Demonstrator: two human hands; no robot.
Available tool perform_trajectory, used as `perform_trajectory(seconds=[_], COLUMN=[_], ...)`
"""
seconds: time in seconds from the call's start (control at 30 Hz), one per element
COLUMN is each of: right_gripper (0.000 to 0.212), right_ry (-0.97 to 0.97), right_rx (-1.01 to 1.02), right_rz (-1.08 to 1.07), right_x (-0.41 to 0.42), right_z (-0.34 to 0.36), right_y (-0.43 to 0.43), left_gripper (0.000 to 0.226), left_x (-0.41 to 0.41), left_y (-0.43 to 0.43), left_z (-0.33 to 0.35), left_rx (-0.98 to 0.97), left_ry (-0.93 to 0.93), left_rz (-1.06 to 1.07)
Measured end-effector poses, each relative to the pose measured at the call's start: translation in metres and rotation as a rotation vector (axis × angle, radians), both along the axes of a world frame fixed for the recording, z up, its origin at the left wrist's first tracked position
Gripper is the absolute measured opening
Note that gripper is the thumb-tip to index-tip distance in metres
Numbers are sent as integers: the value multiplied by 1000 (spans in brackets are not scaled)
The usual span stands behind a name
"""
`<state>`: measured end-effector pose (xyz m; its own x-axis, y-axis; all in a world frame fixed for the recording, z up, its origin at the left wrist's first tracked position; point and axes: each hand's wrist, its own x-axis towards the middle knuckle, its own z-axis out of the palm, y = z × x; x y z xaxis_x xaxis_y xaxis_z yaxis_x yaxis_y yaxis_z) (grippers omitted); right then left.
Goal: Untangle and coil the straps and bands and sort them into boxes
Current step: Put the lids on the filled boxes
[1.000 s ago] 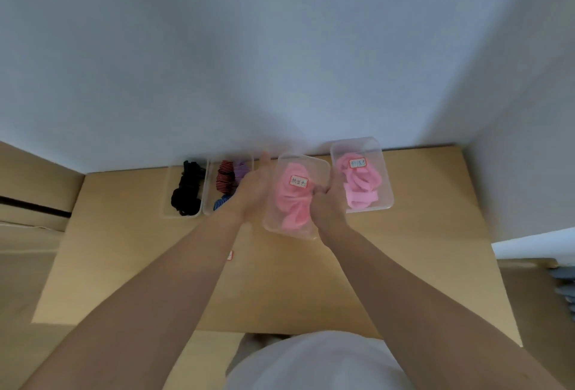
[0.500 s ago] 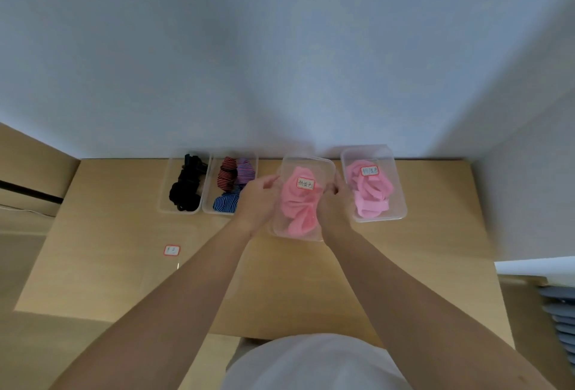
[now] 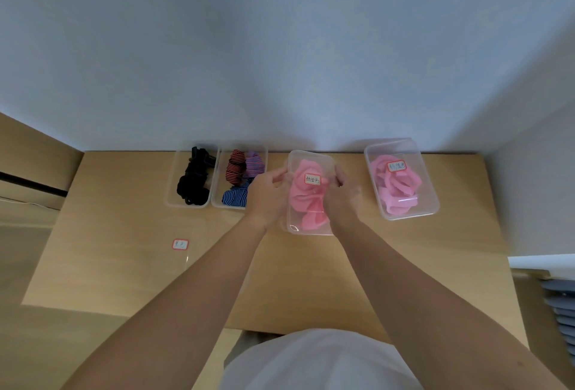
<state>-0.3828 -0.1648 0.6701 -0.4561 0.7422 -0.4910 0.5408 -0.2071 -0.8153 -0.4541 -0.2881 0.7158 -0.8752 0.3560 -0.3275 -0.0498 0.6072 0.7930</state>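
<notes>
Clear box [image 3: 295,228] of pink bands [image 3: 303,200], centre frame, sides grasped by left hand [image 3: 268,195] and right hand [image 3: 342,201] grips; right edge hidden; label [image 3: 312,179] illegible. Tan counter [image 3: 124,234]; pale wall [image 3: 280,63] behind.

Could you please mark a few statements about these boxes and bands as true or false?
1. The left hand and right hand both grip the middle pink box. True.
2. The black bands lie in the box furthest right. False: they are in the leftmost box.
3. The right pink box carries a label. True.
4. The striped bands lie loose outside any box. False: they sit in the second box, beside the black ones.
</notes>
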Motion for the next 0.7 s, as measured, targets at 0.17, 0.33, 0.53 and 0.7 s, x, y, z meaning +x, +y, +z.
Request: perform_trajectory(seconds=[0.17,0.33,0.53,0.7], right_gripper=[54,65,58,58], right_ry=[-10,-56,-112,-187], right_rx=[73,186,320,403], right_rz=[128,247,302,354], right_x=[5,6,6,0], right_z=[6,6,6,6], right_y=[-4,-6,-9,-11], left_gripper=[40,35,36,31], left_x=[-2,-7,-11,-15], left_y=[1,1,2,4], left_z=[-1,-5,-5,-8], left_rx=[-11,-71,-111,-139], left_ry=[22,36,32,76], left_rz=[-5,-4,6,-7])
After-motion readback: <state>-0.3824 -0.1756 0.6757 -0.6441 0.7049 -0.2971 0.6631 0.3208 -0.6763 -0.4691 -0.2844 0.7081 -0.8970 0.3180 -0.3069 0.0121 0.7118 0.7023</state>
